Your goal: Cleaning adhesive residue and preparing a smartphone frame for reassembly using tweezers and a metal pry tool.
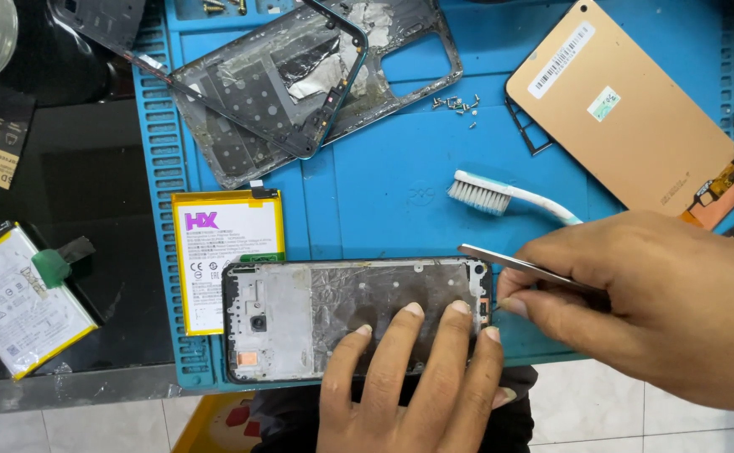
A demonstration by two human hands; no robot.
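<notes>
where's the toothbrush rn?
Head view, right of centre on the blue mat: the toothbrush lies just above the right hand holding tweezers, below the tan display panel.

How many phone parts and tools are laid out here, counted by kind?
Phone frames: 3, one under the left hand at, two stacked at and
Batteries: 2
Display panel, tan back: 1
Toothbrush: 1
Tweezers in the right hand: 1
Total: 8, leaving out the loose screws
</notes>
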